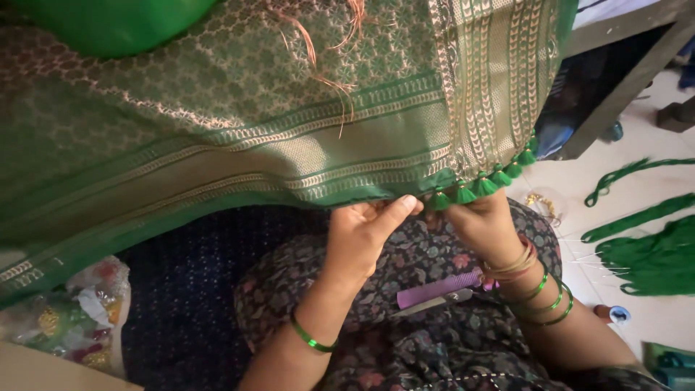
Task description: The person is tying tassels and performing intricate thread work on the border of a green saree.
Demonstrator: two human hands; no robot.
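- Nearest the camera, on the lap just below the green sari (pixel 217 145), a purple comb (pixel 438 288) and a pair of scissors (pixel 427 303) lie side by side.
- Left hand (pixel 362 235), a green bangle on its wrist, has its fingers pinched shut on the sari's lower hem, thumb stretched along the edge.
- Right hand (pixel 485 221), stacked with bangles, sits just beside it; its fingers curl closed on the same hem, right under the row of green tassels (pixel 481 185).
- The sari drapes above both hands, filling the view.
- Right of the sari, green thread bundles (pixel 644 253) lie on the floor.
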